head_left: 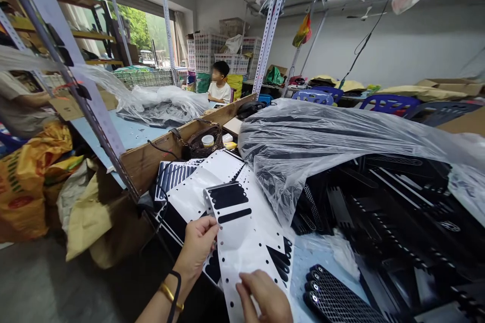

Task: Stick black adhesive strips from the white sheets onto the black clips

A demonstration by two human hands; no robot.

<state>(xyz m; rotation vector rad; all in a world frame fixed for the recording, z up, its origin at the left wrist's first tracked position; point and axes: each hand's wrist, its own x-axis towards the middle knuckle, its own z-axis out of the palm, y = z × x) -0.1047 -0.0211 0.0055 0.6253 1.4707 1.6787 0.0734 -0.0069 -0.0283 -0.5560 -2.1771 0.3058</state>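
Note:
My left hand (199, 242) pinches the left edge of a white backing sheet (237, 245) that carries long black strips (231, 195) near its top and small dark dots along its edges. Over the lower part of that sheet is my right hand (265, 298), thumb and forefinger curled close together; what lies between them, if anything, is too small to tell. More white sheets (197, 184) with black strips are spread beneath. To the right, black textured pieces (337, 295) lie fanned on the light blue table (303, 257).
A plastic cover (322, 131) drapes over a heap of black parts (379, 222) at the right. Behind the sheets stand a brown bag (202, 144) and a wooden divider (151, 156). A metal post (87, 91) rises at the left. A person (220, 83) sits beyond.

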